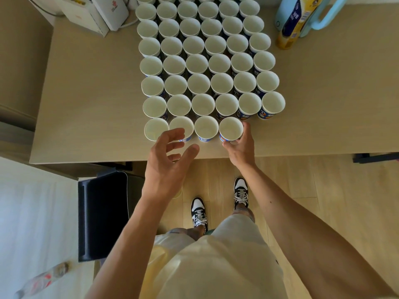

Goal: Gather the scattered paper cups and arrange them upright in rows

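My left grip [168, 160] hovers, fingers loosely spread; my right grip [240, 146] curls round a cup [230, 127], both arms outstretched.

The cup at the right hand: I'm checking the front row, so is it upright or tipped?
Upright. The cup shows its round open mouth facing straight up, and the right hand grips its side.

A light wooden table [86, 93] fills the upper half. From 3 to 6 o'clock the floor [323, 201] is of pale wooden planks. At 8 o'clock a black chair [103, 212] stands just beside the table's near edge. White boxes [97, 14] rest on the table at 11 o'clock, a light blue jug [280, 16] at 1 o'clock.
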Motion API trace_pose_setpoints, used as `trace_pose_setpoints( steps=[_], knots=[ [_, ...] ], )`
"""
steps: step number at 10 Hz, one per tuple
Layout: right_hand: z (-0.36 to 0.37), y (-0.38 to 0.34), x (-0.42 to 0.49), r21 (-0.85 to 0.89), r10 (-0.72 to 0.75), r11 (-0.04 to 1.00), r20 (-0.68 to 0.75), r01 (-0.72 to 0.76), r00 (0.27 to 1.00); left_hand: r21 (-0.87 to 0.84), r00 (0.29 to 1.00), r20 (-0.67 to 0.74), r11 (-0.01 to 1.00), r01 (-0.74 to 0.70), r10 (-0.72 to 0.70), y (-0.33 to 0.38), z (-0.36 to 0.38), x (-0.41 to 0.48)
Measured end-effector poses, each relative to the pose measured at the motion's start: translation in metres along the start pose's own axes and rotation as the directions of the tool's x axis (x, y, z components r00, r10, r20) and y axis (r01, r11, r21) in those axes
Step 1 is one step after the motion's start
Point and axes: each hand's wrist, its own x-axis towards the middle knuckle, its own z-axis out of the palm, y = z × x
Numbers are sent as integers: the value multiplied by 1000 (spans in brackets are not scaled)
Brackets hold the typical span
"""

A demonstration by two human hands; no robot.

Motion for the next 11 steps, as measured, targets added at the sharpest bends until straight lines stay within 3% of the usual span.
trace_pose_setpoints(
  steps=[4, 7, 9, 11],
  knots=[
    [-2, 6, 1, 64, -6, 998, 30, 4, 1000, 9, 1000, -5, 1000, 14, -14, -2, 2, -2],
    [-32, 12, -28, 65, 69, 996, -40, -66, 997, -26, 999, 39, 999, -18, 19, 1, 15, -4],
    [-72, -20, -51, 167, 42, 986, -96, -26, 995, -77, 996, 76, 996, -44, 50, 12, 27, -2],
    [-130, -78, -62, 236, -101, 965, -72, 115, 992, -50, 989, 55, 989, -136, 139, 50, 45, -12]
  ],
)
